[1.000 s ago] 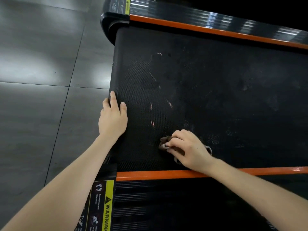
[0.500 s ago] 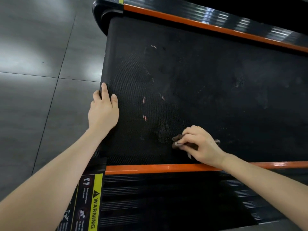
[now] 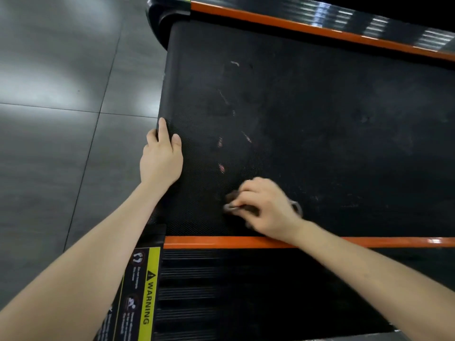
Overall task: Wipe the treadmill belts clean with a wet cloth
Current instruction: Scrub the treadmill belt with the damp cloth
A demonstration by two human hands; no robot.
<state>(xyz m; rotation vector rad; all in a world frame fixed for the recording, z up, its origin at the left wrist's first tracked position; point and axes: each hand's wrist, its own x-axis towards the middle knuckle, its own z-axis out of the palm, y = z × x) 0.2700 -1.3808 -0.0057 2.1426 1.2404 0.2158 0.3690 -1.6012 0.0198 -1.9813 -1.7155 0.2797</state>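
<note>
Fingers (image 3: 246,191) of the right hand (image 3: 267,207) are curled around a small dark cloth (image 3: 231,206), bunched and pressed against the black treadmill belt (image 3: 332,131) in the lower middle of the frame. This hand is slightly blurred and covers most of the cloth; a pale edge pokes out at the hand's right side. The left hand (image 3: 161,158) lies flat on the belt's left edge, centre left of the frame, its fingers (image 3: 162,130) straight and gripping nothing. Above and between the two hands, pale and pinkish scuff marks (image 3: 221,167) dot the belt. An orange strip (image 3: 216,242) borders the belt just below the right hand, and the wrist crosses over it. A second orange strip (image 3: 295,27) runs along the top of the frame. At the lower left, a yellow warning label (image 3: 150,291) sits beside the ribbed black side rail (image 3: 246,303). Grey floor tiles (image 3: 61,119) fill the left side.
</note>
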